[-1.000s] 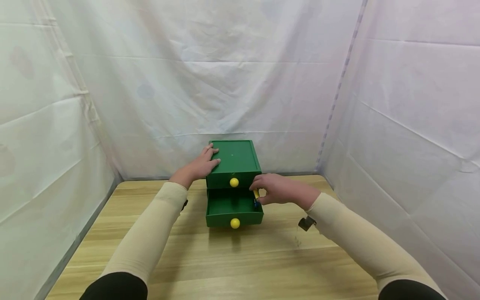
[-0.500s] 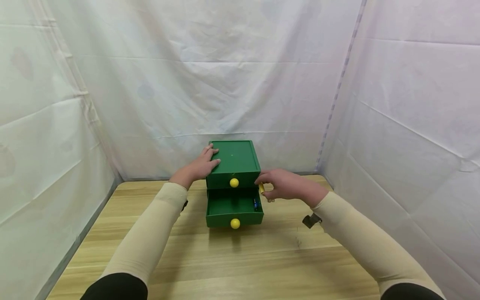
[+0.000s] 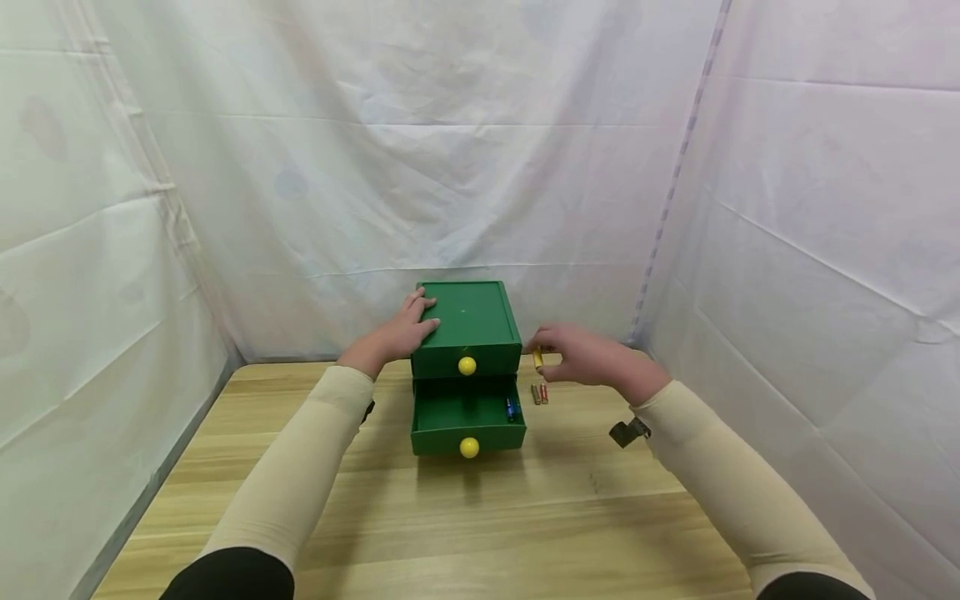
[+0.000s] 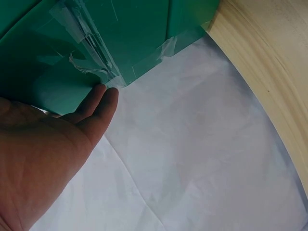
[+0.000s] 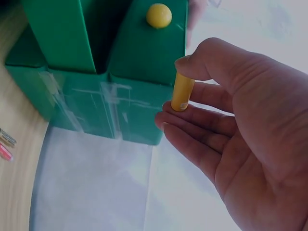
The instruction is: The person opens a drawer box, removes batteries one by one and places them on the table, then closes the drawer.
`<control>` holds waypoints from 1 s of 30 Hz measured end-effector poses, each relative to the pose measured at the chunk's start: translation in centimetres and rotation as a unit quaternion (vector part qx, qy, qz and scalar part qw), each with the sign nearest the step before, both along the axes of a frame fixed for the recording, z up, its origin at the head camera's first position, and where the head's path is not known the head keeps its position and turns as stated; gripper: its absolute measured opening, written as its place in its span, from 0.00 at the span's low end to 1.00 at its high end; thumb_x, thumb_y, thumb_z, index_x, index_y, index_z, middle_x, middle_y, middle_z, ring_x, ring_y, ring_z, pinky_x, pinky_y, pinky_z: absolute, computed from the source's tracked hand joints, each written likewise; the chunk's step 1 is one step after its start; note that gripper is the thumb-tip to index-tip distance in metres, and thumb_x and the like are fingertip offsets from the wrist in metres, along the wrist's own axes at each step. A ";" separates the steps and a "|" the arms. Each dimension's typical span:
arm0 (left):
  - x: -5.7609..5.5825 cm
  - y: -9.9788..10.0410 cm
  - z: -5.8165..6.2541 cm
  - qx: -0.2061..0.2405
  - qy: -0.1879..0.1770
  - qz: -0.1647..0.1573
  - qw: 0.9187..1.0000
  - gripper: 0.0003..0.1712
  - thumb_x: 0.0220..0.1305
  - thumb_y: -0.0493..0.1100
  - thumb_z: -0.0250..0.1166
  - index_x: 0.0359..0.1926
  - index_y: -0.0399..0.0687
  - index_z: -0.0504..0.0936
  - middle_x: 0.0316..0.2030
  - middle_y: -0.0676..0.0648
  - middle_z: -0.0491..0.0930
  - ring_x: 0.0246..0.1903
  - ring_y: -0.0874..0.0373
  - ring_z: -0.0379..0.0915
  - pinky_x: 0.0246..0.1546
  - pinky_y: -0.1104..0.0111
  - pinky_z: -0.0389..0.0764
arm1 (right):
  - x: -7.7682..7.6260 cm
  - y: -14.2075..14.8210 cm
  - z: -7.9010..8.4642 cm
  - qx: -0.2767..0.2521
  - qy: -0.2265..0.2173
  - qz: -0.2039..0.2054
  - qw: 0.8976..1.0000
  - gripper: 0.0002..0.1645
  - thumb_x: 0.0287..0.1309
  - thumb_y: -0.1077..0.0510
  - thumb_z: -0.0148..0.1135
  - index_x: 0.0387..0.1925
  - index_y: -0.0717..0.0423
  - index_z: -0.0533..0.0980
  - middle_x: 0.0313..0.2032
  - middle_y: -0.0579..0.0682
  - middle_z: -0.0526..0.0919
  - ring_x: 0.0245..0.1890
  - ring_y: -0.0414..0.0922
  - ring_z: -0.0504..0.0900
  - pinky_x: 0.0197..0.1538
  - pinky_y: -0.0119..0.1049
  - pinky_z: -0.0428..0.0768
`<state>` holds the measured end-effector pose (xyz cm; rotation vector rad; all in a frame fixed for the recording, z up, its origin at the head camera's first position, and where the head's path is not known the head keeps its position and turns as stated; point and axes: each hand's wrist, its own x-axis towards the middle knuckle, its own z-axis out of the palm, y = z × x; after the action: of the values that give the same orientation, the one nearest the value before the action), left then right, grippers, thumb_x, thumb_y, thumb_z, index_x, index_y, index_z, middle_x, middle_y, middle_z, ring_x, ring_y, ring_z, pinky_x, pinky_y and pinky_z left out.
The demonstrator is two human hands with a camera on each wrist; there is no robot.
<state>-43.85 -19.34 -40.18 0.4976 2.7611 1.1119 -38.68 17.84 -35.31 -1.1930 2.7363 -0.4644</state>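
Note:
My right hand (image 3: 581,357) pinches a yellow battery (image 5: 182,92) between thumb and fingertips, in the air just right of the green drawer cabinet (image 3: 471,312). My left hand (image 3: 401,333) rests on the cabinet's top left edge with its fingers extended; in the left wrist view two fingertips (image 4: 110,94) touch the taped side. The pulled-out drawer (image 3: 442,408) below holds blue batteries (image 3: 512,408) at its right side, their number unclear. On the table beside it lie a brownish battery (image 3: 536,395) and a red one (image 3: 544,393).
Yellow round knobs (image 3: 467,366) stick out from the drawer fronts. The cabinet stands towards the back of a wooden table (image 3: 480,533). White cloth walls (image 3: 375,167) enclose the table at the back and both sides.
My right hand has lifted the yellow battery out of the open drawer and carried it right and back, past the cabinet's side. The left hand has stayed in place.

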 end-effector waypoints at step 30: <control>-0.8 -0.2 -0.3 0.002 0.001 0.002 1.000 0.38 0.91 0.55 0.48 0.90 0.45 0.52 0.90 0.46 0.26 0.88 0.40 0.26 0.83 0.39 0.48 | -4.5 2.2 -2.7 -0.037 0.044 -0.075 0.996 0.26 0.71 0.60 0.71 0.68 0.58 0.80 0.59 0.53 0.83 0.58 0.52 0.83 0.61 0.53 0.84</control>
<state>-44.61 -19.58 -40.53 0.4953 2.7638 1.1183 -43.16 20.02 -38.06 -1.0518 2.9222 -0.5479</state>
